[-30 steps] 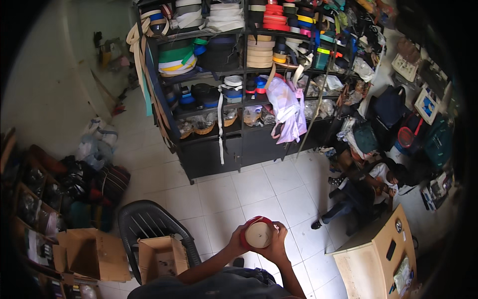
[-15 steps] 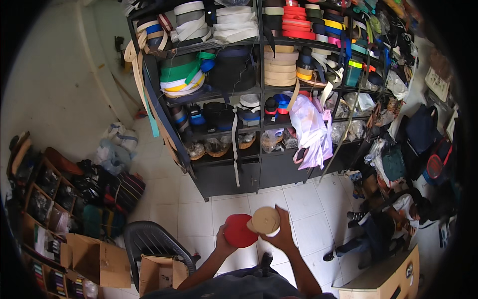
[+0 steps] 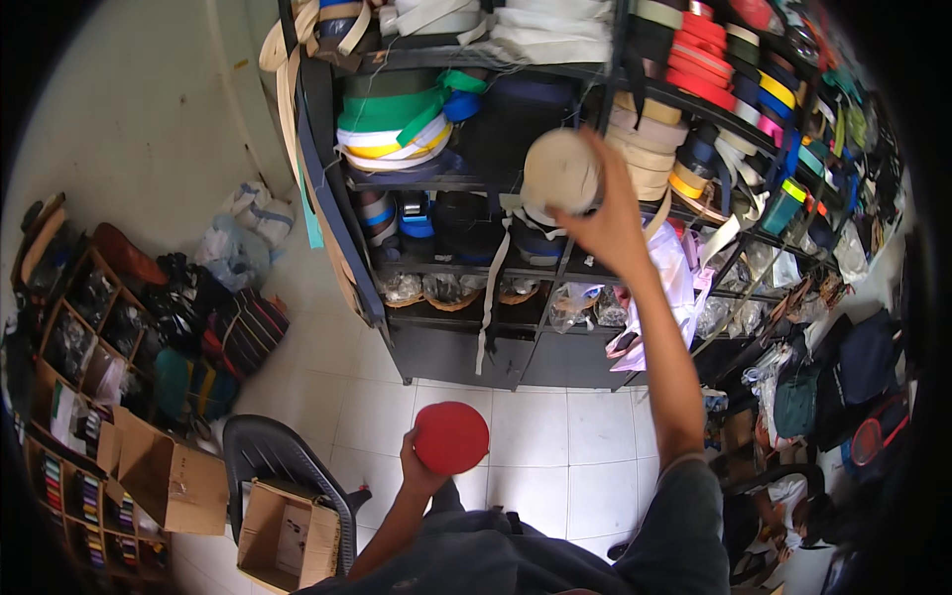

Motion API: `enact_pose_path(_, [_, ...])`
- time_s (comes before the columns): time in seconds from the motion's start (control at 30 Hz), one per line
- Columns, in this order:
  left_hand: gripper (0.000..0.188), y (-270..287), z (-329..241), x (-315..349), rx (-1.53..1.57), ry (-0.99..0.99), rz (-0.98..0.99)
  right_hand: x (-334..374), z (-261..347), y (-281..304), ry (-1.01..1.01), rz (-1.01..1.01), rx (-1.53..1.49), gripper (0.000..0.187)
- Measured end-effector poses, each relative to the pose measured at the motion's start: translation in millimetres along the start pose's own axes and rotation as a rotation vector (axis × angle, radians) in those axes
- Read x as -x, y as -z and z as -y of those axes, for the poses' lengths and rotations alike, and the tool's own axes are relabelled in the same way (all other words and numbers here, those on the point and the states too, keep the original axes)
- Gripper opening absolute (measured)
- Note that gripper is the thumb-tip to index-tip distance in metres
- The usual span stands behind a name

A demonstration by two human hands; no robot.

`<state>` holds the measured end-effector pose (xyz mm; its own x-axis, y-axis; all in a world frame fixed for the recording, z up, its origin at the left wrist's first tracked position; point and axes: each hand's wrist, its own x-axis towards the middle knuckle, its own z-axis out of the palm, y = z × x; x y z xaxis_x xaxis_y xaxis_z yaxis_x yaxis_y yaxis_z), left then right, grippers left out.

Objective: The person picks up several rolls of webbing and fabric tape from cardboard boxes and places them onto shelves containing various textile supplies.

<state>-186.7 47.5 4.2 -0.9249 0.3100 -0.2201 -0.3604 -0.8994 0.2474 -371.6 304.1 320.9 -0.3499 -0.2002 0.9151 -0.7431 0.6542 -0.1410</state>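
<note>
Since half a second ago: rolls split apart. Back then the beige roll (image 3: pixel 560 171) and red roll (image 3: pixel 452 437) were side by side, touching, in front of the torso; now the beige one is up in front of the black shelving (image 3: pixel 585 369), near the upright between bays, and the red one remains low over the tiled floor (image 3: pixel 526 466). View has also shifted. Beige roll: flat round face toward camera, axis running roughly along the line of sight, rim partly behind fingers; no longer direction across the face. Contact with shelf: cannot tell. Red roll: round face up at camera, looks slightly oval, a bit wider sideways. Right hand (image 3: pixel 610 233): grip closed around the beige roll's right and lower edge, fingers along the right side, thumb below. Right forearm (image 3: pixel 669 357) stretched forward and up, leaning left toward the hand, elbow lower right. Left hand (image 3: pixel 420 478): grip closed on the red roll's left, lower edge, thumb side showing, other fingers hidden under it. Left forearm (image 3: pixel 392 535) rises from lower edge, beside the black chair (image 3: pixel 273 441) holding an open cardboard box (image 3: pixel 315 540).
</note>
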Motion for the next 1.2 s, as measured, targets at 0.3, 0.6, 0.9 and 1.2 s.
enact_pose_path(0.3, [0.059,10.7,-86.1,-73.2,0.019,0.009,0.003,-184.3,-90.4,-77.5,0.187,-0.097,0.38,0.072])
enact_pose_path(0.6, [0.056,17.8,-156.4,-130.9,-0.048,0.093,0.029,-247.4,-135.9,-118.9,0.242,0.116,0.767,0.076])
enact_pose_path(0.9, [0.055,20.2,-157.5,-163.6,-0.041,0.251,0.038,-235.3,-156.7,-128.6,0.271,-0.002,0.82,0.075])
enact_pose_path(1.2, [0.061,21.0,-135.6,-180.4,-0.147,0.218,0.015,-226.0,-146.1,-117.9,0.317,0.047,0.666,0.07])
